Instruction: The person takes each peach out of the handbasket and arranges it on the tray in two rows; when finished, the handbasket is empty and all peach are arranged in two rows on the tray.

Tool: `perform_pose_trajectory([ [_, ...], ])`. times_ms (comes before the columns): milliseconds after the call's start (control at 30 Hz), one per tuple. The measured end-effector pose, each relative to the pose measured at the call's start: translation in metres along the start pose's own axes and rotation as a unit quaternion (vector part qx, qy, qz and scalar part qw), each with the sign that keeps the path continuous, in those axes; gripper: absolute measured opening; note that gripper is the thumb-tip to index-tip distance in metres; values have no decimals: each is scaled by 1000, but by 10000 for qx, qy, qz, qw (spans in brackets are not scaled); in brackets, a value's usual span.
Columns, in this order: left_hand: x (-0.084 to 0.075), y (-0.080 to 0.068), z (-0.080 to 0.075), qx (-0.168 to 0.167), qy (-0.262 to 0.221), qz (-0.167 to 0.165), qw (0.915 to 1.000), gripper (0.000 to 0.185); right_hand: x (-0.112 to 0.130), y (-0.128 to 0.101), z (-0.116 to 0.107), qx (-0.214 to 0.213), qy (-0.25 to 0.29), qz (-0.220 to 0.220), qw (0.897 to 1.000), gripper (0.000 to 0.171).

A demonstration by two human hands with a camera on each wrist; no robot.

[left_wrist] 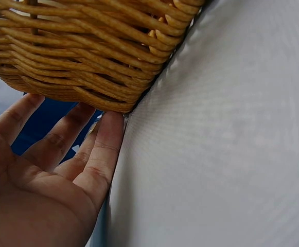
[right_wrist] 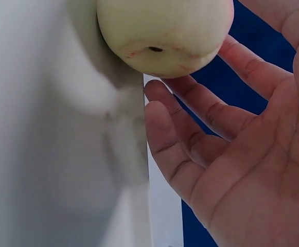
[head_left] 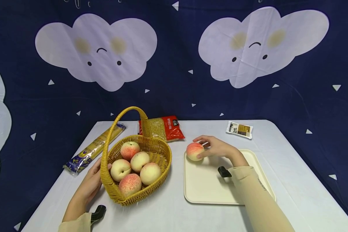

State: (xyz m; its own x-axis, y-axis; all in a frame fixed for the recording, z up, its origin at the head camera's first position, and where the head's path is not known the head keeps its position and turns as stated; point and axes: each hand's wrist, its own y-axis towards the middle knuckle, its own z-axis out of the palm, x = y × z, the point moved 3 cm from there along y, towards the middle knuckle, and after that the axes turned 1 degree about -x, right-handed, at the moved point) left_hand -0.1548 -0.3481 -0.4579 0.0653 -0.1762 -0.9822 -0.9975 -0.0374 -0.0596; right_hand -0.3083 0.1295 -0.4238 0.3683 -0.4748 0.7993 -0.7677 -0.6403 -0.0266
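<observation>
A yellow wicker basket [head_left: 160, 154] with a tall arched handle holds several peaches [head_left: 120, 169]. At its left side my left hand [head_left: 88, 185] touches the weave. In the left wrist view the fingers are spread and fairly straight, with fingertips [left_wrist: 111, 123] at the basket's lower edge. My right hand [head_left: 218, 149] holds another peach [head_left: 194, 151] between thumb and fingers, over the back-left corner of a cream tray [head_left: 208, 190]. Seen from the right wrist, that peach [right_wrist: 164, 33] shows its stem hollow, and the two lower fingers are apart from it.
A long pack of dry noodles [head_left: 95, 148] lies slantwise left of the basket. Behind the basket is a red and clear bag of pasta [head_left: 165, 128]. A small flat packet [head_left: 240, 130] lies behind the tray. A dark blue cloud-print curtain [head_left: 174, 93] hangs beyond the white table.
</observation>
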Motion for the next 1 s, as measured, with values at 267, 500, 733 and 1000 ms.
perform_pose_trajectory([
  [267,2,0,-1,4,-27,-34,10000,67,5,4,-6,-46,-59,-131,9999,70],
  [500,1,-1,-1,24,-75,52,10000,67,35,11,-13,-77,4,-346,9994,63],
  [733,-2,-1,2,14,-140,1,9999,71,79,27,-5,86,37,-598,9982,60],
  [1000,-5,0,5,40,-53,-4,10000,66,115,52,22,758,-21,-661,9949,65],
])
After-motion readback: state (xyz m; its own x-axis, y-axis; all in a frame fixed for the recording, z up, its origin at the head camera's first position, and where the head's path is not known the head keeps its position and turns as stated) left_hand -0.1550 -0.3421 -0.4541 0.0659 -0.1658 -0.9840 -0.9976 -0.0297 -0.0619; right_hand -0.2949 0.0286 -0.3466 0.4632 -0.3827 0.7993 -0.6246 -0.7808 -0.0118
